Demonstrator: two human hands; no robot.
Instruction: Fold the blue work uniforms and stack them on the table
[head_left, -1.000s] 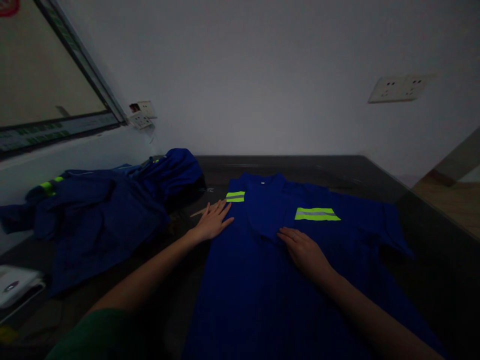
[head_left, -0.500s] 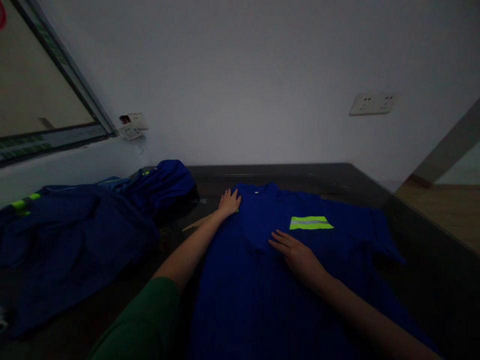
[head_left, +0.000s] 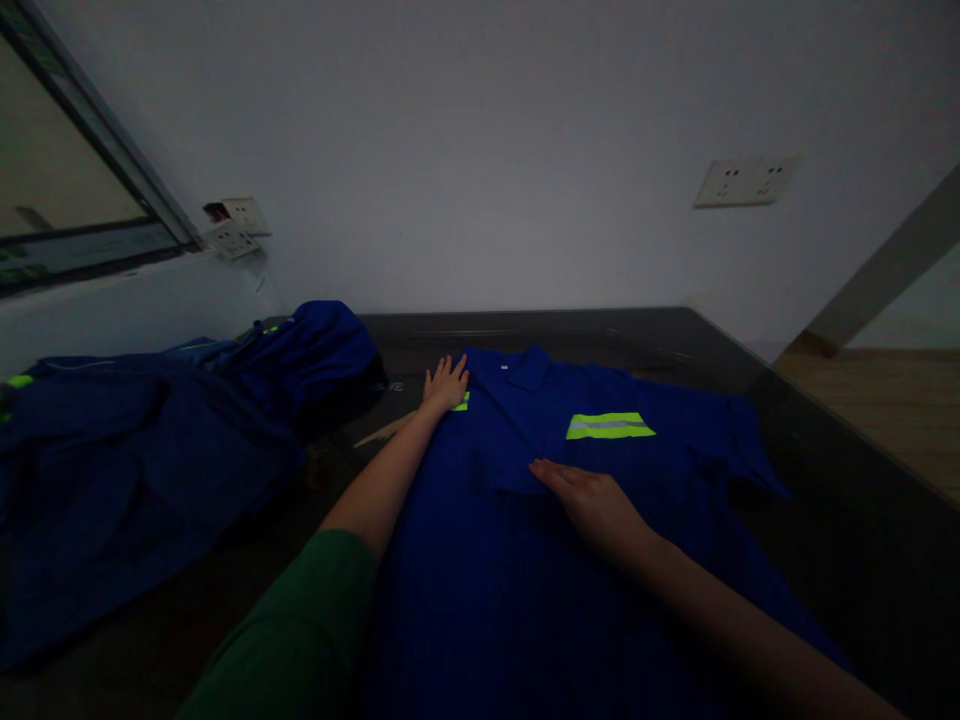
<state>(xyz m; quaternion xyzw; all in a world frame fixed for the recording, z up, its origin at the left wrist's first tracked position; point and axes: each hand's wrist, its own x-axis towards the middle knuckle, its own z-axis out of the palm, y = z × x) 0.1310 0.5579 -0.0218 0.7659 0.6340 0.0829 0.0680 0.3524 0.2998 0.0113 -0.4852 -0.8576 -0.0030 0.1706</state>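
Left hand [head_left: 445, 386]: flat and released, fingers spread; it lies at the upper left edge of the blue shirt [head_left: 525, 560], by the collar, half covering a yellow-green stripe; it grips nothing; the flat palm seems to pin that shoulder edge down.
Right hand [head_left: 592, 502]: flat, fingers together and pointing left; it rests on the chest of the shirt just below the other stripe [head_left: 609, 426]; nothing is held; pressing there would keep the cloth smooth and in place.
Blue shirt: spread front-up in the middle of the frame on the dark table [head_left: 840, 470]; collar toward the wall, hem toward the lower edge; one short sleeve sticks out to the right.
Clothes pile [head_left: 172, 440]: a heap of the same blue cloth in the left of the frame, apart from the shirt; a strip of bare table lies between them.
Pale strip [head_left: 382, 431]: a thin light thing on the table beside the left forearm; the light is too dim to tell what it is.
Wall: a socket plate [head_left: 746, 181] at upper right; two more sockets [head_left: 234, 229] at upper left beside a window frame.
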